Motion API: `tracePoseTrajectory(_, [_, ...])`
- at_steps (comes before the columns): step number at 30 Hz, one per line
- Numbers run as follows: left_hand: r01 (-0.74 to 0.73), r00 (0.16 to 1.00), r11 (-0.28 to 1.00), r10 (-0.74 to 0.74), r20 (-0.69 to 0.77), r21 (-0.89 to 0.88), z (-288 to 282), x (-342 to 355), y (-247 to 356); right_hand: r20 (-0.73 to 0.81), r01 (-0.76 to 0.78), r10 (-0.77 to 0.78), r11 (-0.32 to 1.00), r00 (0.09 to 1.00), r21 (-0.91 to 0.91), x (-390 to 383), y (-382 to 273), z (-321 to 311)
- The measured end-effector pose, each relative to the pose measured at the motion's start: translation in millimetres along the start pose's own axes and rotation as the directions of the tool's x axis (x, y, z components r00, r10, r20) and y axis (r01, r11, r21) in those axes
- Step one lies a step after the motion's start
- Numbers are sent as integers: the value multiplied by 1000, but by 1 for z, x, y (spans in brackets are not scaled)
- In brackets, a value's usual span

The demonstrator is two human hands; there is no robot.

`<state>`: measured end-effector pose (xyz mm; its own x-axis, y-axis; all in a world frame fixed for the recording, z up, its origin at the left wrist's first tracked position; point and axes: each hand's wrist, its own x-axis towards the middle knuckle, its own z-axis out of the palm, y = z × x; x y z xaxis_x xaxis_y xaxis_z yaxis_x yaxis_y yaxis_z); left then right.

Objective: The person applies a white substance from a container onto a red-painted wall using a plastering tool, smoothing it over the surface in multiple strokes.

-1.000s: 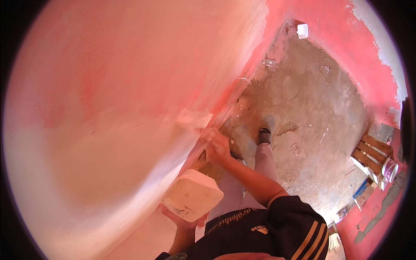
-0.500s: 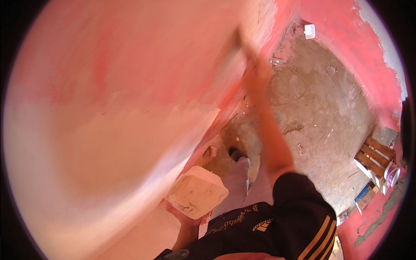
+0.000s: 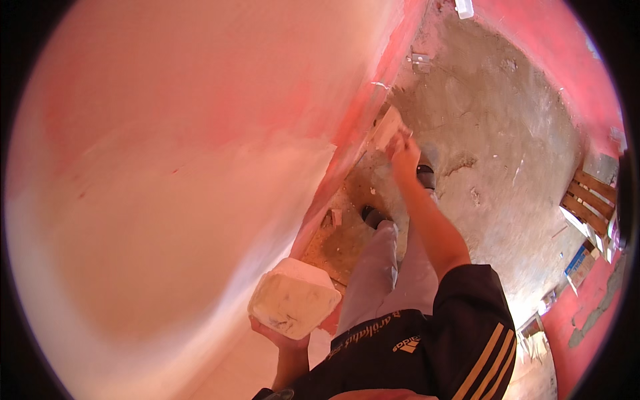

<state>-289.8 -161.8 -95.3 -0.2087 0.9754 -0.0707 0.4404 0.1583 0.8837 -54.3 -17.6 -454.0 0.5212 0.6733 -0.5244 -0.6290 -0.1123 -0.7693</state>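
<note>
My left hand (image 3: pixel 288 337) is wrapped round a pale tub (image 3: pixel 293 300) with rounded corners, holding it from below in front of my body. Greyish smears mark the tub's broad face. My right arm reaches forward, and the right hand (image 3: pixel 404 155) is closed on a flat pale rectangular tool (image 3: pixel 387 128), whose exact kind does not show clearly. In the picture the tool lies over the floor beside the foot of the wall, apparently off the wall. To my left stands the wall (image 3: pixel 193 127), pink and streaky higher up with a paler, smoother coat across its nearer part.
Below is a stained concrete floor (image 3: pixel 493 113) with debris along the wall's foot. A wooden slatted crate (image 3: pixel 590 200) and a blue-and-brown box (image 3: pixel 581 263) stand at the right by another pink wall (image 3: pixel 557 47). A white container (image 3: pixel 465 8) lies at the far end.
My right hand has come down and back from the wall toward my body, and the tool now shows clearly. The tub in my left hand has shifted slightly left. The view has tilted a little.
</note>
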Motion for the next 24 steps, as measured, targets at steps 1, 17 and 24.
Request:
tracePoseTrajectory(1, [111, 993, 991, -113, -26, -74, 3, -1, -1, 0, 3, -3, 999, 1000, 36, 27, -6, 1])
tracePoseTrajectory(17, [499, 796, 534, -594, 117, -682, -8, 7, -4, 297, 468, -363, 725, 883, -505, -91, 120, 7])
tracePoseTrajectory(24, [482, 847, 582, -501, 178, -655, -3, 4, -12, -38, 454, -492, 827, 870, -330, 148, -9, 46])
